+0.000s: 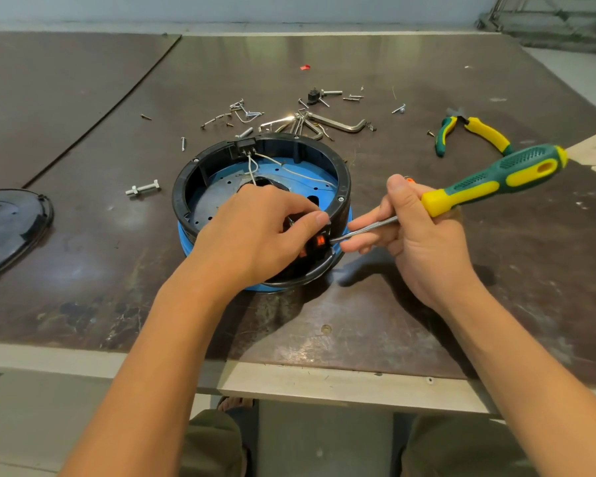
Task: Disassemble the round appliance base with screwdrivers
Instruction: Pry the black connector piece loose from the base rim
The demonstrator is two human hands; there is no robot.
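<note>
Round appliance base (200, 173): black ring wall over blue lower shell, resting open side up near the front middle of the dark worktable (427, 304); white wires (289, 168) crossing the interior from a small black block at the far wall. Orange rocker switch (320, 240): seated in the near-right part of the wall, facing outward to the right. Left hand (255, 235): draped over the near rim from inside, fingers curled together and pressed against the wall just behind and above the switch; exact pinch hidden by the knuckles. Right hand (417, 232): just beside the base on its right, fingers closed around the shaft and front collar of the screwdriver (489, 182). Screwdriver long axis: running from the green-and-yellow handle, high and to the right, down and leftward to a tip touching the right edge of the switch. Governing relation, by judgement: tip outside the wall, backing fingers inside, switch between; prying inward along the shaft line likely to free it toward the left hand. Elsewhere: loose screws and hex keys (338, 123) beyond the base, pliers (475, 132) far right, detached black cover (7, 225) at left edge, bolt (141, 189) left of the base.
</note>
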